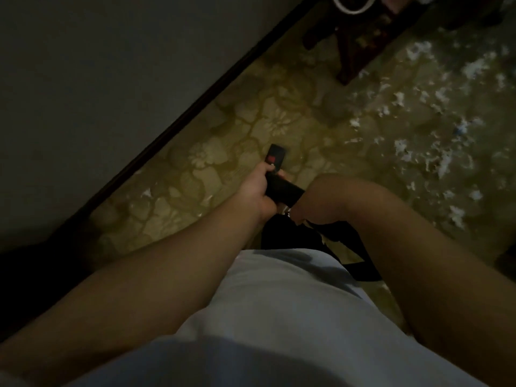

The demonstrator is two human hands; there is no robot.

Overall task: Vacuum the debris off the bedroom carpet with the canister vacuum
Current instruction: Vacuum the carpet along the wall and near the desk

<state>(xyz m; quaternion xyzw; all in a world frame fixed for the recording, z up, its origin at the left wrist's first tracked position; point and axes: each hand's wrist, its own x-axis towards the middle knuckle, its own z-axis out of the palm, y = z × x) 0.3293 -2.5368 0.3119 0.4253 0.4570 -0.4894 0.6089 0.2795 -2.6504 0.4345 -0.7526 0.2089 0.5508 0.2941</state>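
In dim light we look down at our left hand (258, 191), curled round the black vacuum handle (282, 188), thumb near its red button (270, 158). The handle sits over the patterned carpet (223, 141), just ahead of our white shirt (279, 303). Our right hand (304, 209) is folded down at the wrist against the handle's lower end. Its fingers are hidden, so we cannot tell whether they grip anything. A black band (354, 247), perhaps the hose, runs from under that wrist toward the right; the canister itself we cannot make out. White debris (474, 65) lies scattered across the carpet to the right, well apart from the handle. A grey wall (83, 79) with a dark baseboard (195, 107) runs along the left. Dark wooden furniture (357, 46) stands at the top.
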